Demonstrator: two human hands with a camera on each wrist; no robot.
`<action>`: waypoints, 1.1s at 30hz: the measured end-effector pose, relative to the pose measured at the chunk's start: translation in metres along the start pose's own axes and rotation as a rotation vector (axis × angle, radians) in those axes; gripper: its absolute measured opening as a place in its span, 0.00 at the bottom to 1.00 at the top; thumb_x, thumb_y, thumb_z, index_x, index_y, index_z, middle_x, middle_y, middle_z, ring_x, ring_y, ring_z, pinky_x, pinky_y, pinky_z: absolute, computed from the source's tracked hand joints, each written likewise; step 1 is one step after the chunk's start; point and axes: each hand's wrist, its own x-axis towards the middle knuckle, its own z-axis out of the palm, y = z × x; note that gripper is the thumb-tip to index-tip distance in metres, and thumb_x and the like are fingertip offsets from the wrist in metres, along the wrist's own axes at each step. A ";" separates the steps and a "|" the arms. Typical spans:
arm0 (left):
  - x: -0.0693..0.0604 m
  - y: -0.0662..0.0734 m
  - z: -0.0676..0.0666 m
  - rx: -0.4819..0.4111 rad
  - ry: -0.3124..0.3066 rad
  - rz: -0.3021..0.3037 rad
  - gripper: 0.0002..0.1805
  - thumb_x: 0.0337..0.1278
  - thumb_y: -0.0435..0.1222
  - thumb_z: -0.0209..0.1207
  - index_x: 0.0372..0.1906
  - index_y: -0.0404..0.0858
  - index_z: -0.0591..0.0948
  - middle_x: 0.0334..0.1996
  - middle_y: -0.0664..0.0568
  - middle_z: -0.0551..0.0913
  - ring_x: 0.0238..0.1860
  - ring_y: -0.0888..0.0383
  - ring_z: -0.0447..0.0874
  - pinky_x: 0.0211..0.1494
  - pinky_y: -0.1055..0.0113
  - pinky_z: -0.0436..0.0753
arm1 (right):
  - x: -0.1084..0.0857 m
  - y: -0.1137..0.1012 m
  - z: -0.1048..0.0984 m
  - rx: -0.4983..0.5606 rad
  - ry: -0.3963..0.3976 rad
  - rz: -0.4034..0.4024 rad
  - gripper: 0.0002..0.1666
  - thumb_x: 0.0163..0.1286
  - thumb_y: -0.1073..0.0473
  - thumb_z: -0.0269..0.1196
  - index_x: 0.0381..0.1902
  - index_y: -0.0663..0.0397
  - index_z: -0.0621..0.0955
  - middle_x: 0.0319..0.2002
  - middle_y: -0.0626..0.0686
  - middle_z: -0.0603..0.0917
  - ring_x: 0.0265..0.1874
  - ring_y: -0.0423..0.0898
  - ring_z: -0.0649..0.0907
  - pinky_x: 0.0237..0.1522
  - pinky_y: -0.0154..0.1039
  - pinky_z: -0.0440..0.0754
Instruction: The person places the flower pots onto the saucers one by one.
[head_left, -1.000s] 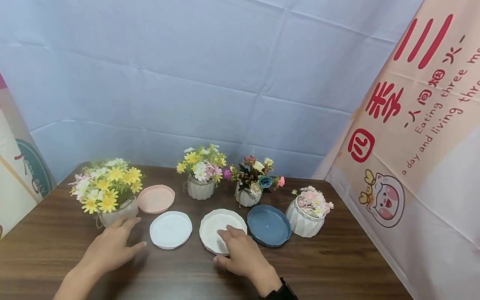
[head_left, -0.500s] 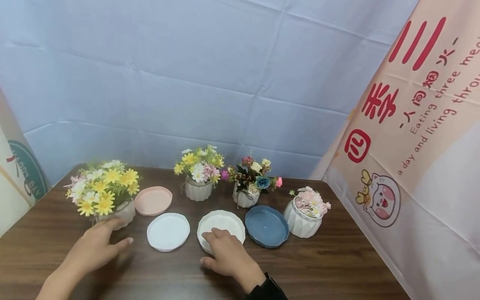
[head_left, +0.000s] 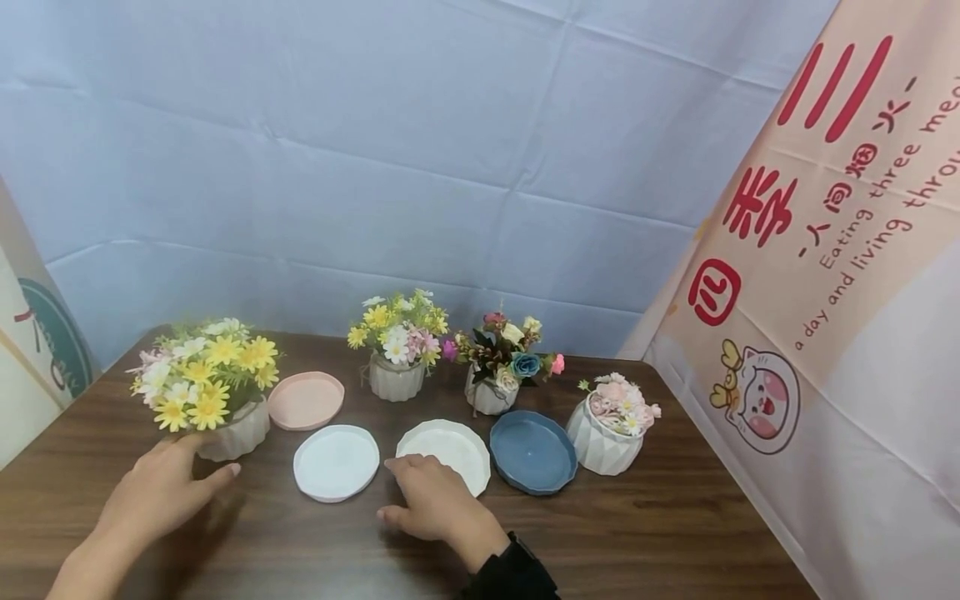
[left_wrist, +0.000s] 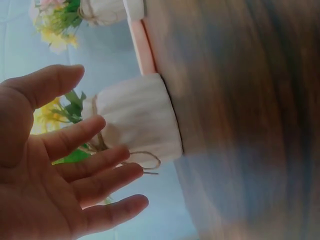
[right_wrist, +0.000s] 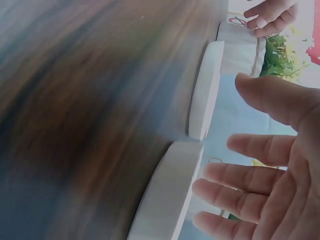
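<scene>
My left hand point(head_left: 157, 487) is beside the white pot point(head_left: 238, 435) of yellow daisies point(head_left: 206, 375) at the table's left. Its fingers are spread and hold nothing; in the left wrist view the pot point(left_wrist: 140, 117), with a twine bow, stands just beyond the fingertips. The right hand point(head_left: 435, 500) hovers over the near edge of a cream scalloped saucer point(head_left: 457, 446), hiding part of it. With fingers extended and nothing in the palm, that hand point(right_wrist: 270, 180) also shows in the right wrist view. To its left lies a white saucer point(head_left: 336, 463), to its right a blue saucer point(head_left: 534, 452).
A pink saucer point(head_left: 306, 401) lies beside the daisy pot. Behind stand a pot of mixed daisies point(head_left: 397, 377) and a pot of roses point(head_left: 491, 392). A faceted white pot point(head_left: 603, 437) of pink flowers is at right. A cloth backdrop point(head_left: 375, 167) rises behind the table.
Both hands have moved left and slightly toward me, the left one away from the daisy pot. More of the cream saucer shows. Pots and saucers stay in place; the view has shifted slightly.
</scene>
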 end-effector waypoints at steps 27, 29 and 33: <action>0.017 -0.022 -0.009 -0.095 0.030 -0.190 0.55 0.50 0.60 0.58 0.61 0.15 0.55 0.48 0.14 0.64 0.43 0.20 0.66 0.34 0.35 0.72 | 0.028 -0.023 0.013 0.207 0.163 0.156 0.09 0.57 0.61 0.63 0.22 0.60 0.80 0.17 0.48 0.75 0.19 0.41 0.73 0.22 0.32 0.72; 0.019 -0.023 -0.006 -0.115 0.075 -0.165 0.53 0.50 0.59 0.60 0.62 0.18 0.56 0.49 0.15 0.64 0.44 0.20 0.65 0.36 0.33 0.70 | 0.030 -0.026 0.014 0.223 0.149 0.204 0.11 0.57 0.62 0.62 0.18 0.60 0.78 0.13 0.48 0.72 0.14 0.41 0.70 0.17 0.32 0.69; 0.023 -0.027 -0.004 -0.141 0.083 -0.144 0.47 0.50 0.57 0.61 0.58 0.19 0.63 0.47 0.16 0.66 0.44 0.21 0.67 0.39 0.33 0.70 | 0.034 -0.029 0.015 0.229 0.130 0.285 0.11 0.57 0.63 0.60 0.19 0.63 0.79 0.11 0.50 0.71 0.12 0.43 0.70 0.14 0.33 0.69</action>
